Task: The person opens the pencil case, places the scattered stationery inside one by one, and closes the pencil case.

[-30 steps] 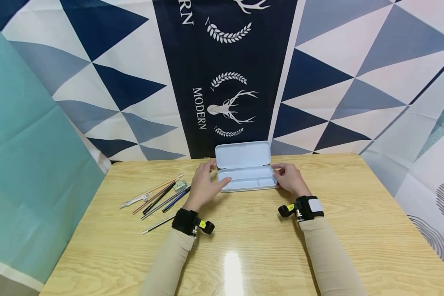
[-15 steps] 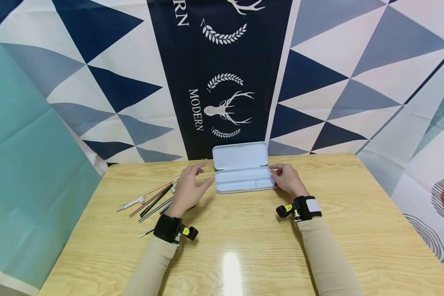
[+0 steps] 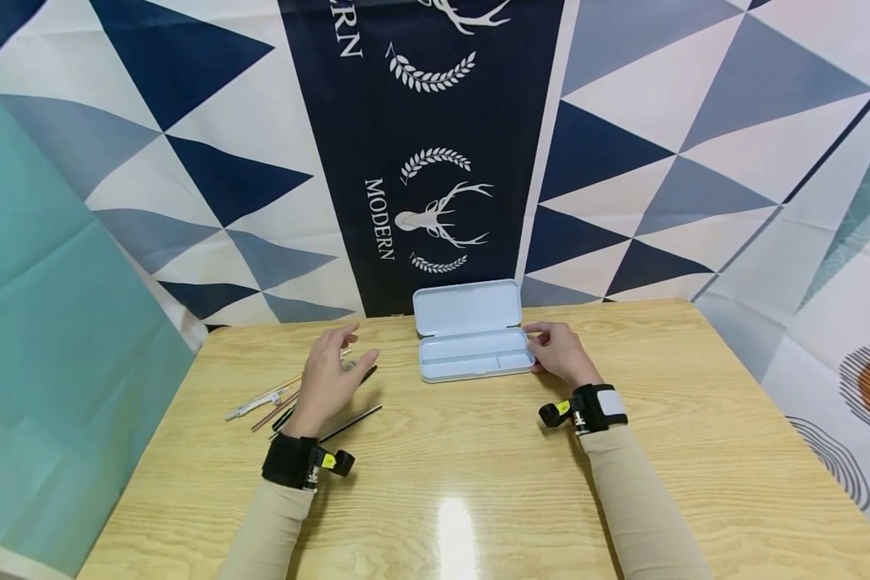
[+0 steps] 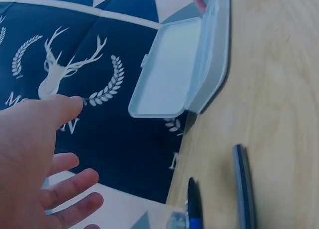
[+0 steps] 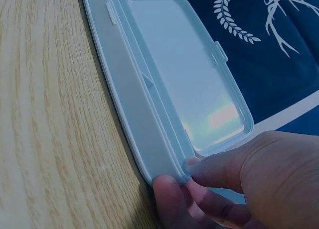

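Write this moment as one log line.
right hand: grips right end of pencil case | left hand: near pencils, holding nothing | lid: open

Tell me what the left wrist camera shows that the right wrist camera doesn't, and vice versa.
Only the left wrist view shows the left hand, a dark pencil and a blue-and-black pen. Only the right wrist view shows the small divider and glare on the lid. Both show the open pencil case, wooden tabletop, deer-print backdrop and right hand, though the left wrist view catches just part of its fingers.
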